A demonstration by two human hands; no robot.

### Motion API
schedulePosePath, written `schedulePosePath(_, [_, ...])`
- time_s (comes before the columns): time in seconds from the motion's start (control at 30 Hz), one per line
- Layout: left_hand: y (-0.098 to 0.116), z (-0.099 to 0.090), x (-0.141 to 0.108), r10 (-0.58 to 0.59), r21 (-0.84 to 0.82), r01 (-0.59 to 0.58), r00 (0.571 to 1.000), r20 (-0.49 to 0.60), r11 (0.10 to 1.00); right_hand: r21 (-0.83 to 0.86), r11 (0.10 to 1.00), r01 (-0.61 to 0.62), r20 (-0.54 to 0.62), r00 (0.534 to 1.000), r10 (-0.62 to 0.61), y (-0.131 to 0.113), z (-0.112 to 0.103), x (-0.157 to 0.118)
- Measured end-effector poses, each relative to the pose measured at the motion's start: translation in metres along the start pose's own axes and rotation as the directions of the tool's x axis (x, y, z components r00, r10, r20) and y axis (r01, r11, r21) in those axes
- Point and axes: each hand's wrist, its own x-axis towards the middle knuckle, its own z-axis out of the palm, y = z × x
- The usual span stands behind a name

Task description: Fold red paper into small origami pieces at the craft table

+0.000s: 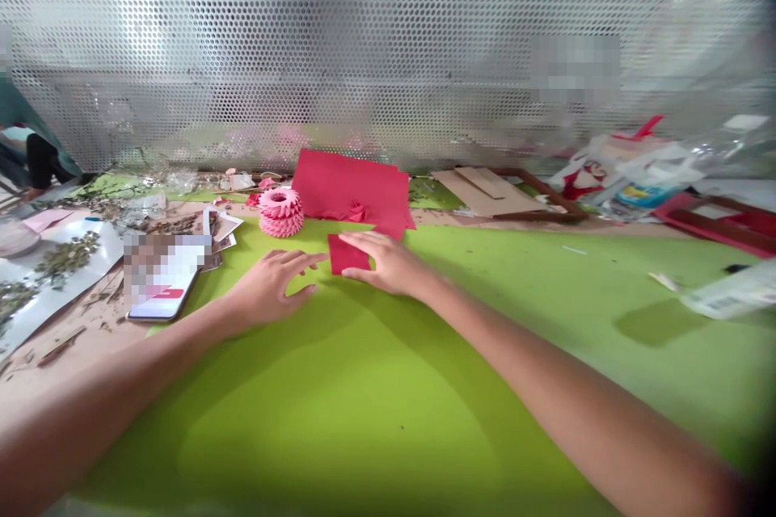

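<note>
A small square of red paper lies on the green work surface in front of me. My right hand has its fingers along the far edge of the square and its thumb at the near edge, holding it between them. Just left of the paper, my left hand hovers open with thumb and fingers apart, the index fingertip close to the paper's left edge. Behind the left hand stands a ring-shaped stack of folded pink paper. Larger red sheets lie beyond the right hand, with a small crumpled or folded red piece on them.
A phone and some printed cards lie at left, near dried plant bits. Cardboard pieces, a plastic bag and a white bottle are at right. A perforated metal screen rises behind.
</note>
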Motion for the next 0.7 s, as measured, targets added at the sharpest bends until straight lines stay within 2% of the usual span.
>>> schedulePosePath(0.1, [-0.001,0.0,0.0,0.001,-0.002,-0.001,1.0,-0.001,1.0,-0.008,0.996,-0.089,0.083,0.993,0.089,0.001,0.001,-0.001])
schedulePosePath(0.17, [-0.002,0.001,0.0,0.004,0.001,-0.004,1.0,-0.004,1.0,0.0,0.998,-0.069,0.105,0.992,0.069,0.002,0.001,0.0])
schedulePosePath(0.3, [-0.003,0.002,0.0,-0.005,0.008,0.006,1.0,-0.007,1.0,0.044,0.998,0.036,0.031,0.999,-0.037,-0.007,-0.005,0.0])
schedulePosePath(0.37, [-0.003,0.002,0.0,-0.023,0.001,0.023,0.999,-0.022,1.0,0.118,0.993,0.01,-0.006,1.0,-0.009,-0.017,-0.01,0.0])
schedulePosePath(0.43, [-0.002,0.001,0.0,-0.042,-0.023,0.04,0.997,-0.061,0.999,0.262,0.962,-0.083,-0.025,0.995,0.092,-0.032,-0.015,-0.001])
schedulePosePath(0.47, [-0.002,0.0,-0.001,-0.049,-0.054,0.044,0.995,-0.083,0.998,0.355,0.926,-0.131,-0.011,0.989,0.144,-0.04,-0.017,-0.002])
schedulePosePath(0.53, [0.001,-0.001,-0.001,-0.068,-0.167,0.048,0.991,-0.116,0.985,0.489,0.852,-0.185,0.081,0.983,0.167,-0.056,-0.021,-0.004])
schedulePosePath(0.6, [0.005,-0.002,-0.001,-0.099,-0.312,0.062,0.989,-0.105,0.948,0.527,0.824,-0.209,0.144,0.977,0.156,-0.068,-0.021,-0.006])
schedulePosePath(0.7, [0.01,0.001,-0.001,-0.141,-0.455,0.1,0.988,-0.057,0.885,0.542,0.81,-0.221,0.167,0.974,0.154,-0.077,-0.02,-0.009])
